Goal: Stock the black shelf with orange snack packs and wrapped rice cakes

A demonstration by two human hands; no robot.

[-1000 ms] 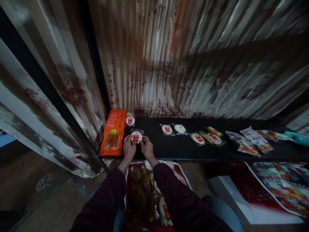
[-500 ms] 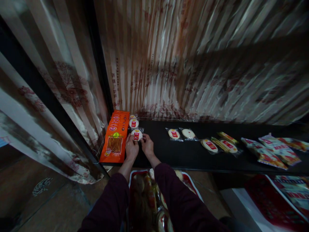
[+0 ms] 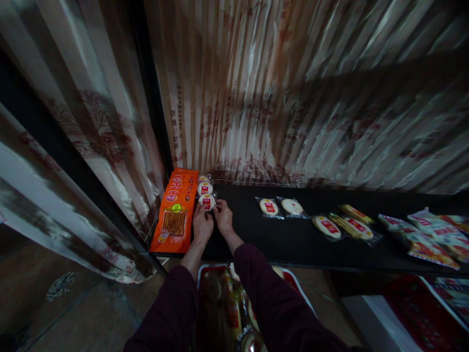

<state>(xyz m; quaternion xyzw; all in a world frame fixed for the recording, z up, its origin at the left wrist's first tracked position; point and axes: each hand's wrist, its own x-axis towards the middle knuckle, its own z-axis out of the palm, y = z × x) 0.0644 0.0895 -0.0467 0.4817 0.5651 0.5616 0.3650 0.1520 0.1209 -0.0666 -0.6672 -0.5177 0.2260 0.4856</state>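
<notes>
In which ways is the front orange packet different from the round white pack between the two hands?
The orange packet is long and rectangular, whereas the round pack holds a pale disc in clear wrapping. The orange packet is clearly larger than the round pack. The orange packet lies on the shelf; the round pack has fingers of the left hand and right hand at its edges. Both show printed faces.

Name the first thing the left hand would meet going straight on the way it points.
The round packet at the left hand's fingertips; past it, the packet behind seems next, though depth is hard to judge.
</notes>
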